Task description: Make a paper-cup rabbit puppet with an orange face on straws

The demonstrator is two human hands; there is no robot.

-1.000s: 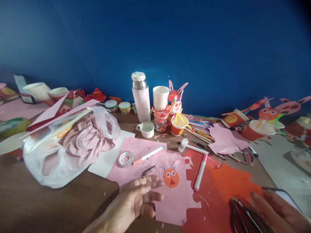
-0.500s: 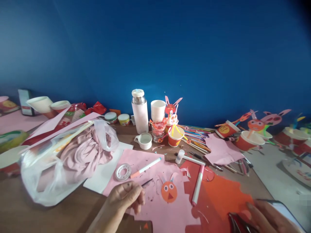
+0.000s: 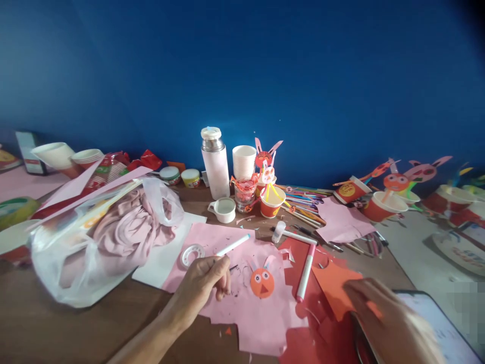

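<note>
R hand (image 3: 390, 316) covering orange paper (image 3: 331, 285) edge, L hand (image 3: 202, 283) loosely curled; can't tell if either's pinching. Paper prob. light, flimsy; I'm favoring edges.

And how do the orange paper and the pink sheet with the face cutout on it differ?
The pink sheet shows a larger area than the orange paper. The pink sheet's lower edge is notched; the orange paper's visible left edge runs nearly straight. The pink sheet bears the face cutout; the orange paper overlaps red paper. Both are partly hidden by a hand.
</note>
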